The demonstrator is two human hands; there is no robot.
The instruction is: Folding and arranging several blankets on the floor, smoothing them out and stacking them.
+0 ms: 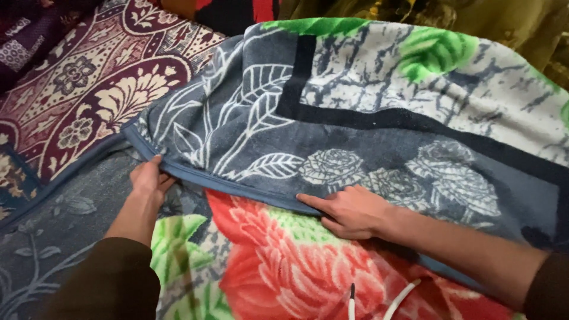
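head view: hands point(148, 181) on blue-edged blanket point(249, 124)

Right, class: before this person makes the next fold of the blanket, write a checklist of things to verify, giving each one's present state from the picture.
1. Left hand grips the blue hem of the blanket near its corner: ok.
2. Right hand lies flat on the same hem, further along: ok.
3. Hem between the two hands runs without a bunch: ok.
4. Folded-over layer lies smooth: not ok, it humps up behind the hands.
5. Two white cords at the bottom edge clear of the fold: cannot tell.
6. Patterned carpet beside the blanket free of loose things: ok where visible.
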